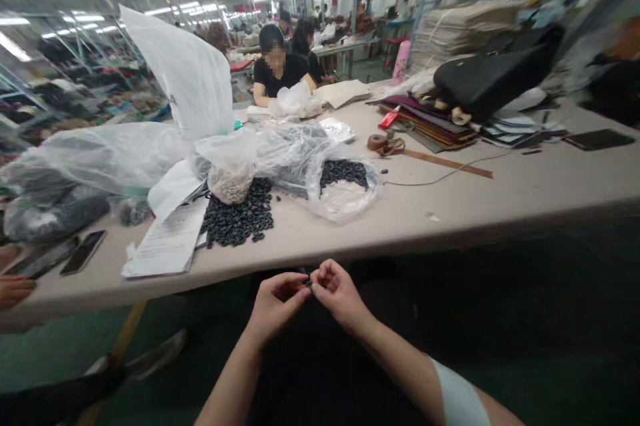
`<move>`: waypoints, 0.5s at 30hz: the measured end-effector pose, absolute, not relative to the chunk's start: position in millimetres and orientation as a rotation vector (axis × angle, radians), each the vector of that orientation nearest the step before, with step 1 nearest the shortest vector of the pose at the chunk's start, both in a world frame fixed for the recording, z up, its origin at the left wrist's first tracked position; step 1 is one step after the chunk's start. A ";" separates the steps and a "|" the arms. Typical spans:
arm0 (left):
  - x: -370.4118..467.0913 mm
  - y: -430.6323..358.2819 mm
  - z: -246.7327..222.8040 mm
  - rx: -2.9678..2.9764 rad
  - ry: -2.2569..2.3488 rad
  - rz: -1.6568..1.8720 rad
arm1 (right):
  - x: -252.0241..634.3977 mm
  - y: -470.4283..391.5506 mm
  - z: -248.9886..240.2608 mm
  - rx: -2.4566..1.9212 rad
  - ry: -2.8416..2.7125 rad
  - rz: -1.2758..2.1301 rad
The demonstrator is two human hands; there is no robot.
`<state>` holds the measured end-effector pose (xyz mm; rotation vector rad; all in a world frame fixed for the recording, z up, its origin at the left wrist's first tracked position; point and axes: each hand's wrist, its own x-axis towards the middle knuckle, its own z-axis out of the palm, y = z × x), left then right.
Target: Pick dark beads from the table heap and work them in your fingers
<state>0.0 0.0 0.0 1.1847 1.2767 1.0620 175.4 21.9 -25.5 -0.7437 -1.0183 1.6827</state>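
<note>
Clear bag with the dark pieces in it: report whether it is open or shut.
Open. The clear bag gapes, its rim spread around the small dark pieces, which lie uncovered.

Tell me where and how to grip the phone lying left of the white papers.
Best, I'd judge, by the near end of the phone, pinching its two long edges, coming from the front edge of the table. It lies flat and slim, that end pointing toward this edge, while its far left side sits close to a dark flat thing.
</note>
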 end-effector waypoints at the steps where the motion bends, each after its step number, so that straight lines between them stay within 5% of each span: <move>1: 0.9 0.5 -0.1 1.232 1.266 1.051 | 174.3 22.0 -25.7 -0.735 -1.022 1.674; 10: 19.1 -1.0 -15.0 0.914 1.234 1.242 | 176.5 13.4 -23.8 -0.961 -1.457 1.123; 15: 23.9 -2.3 -8.8 0.495 1.089 1.290 | 181.7 17.2 -23.5 -0.795 -1.423 1.316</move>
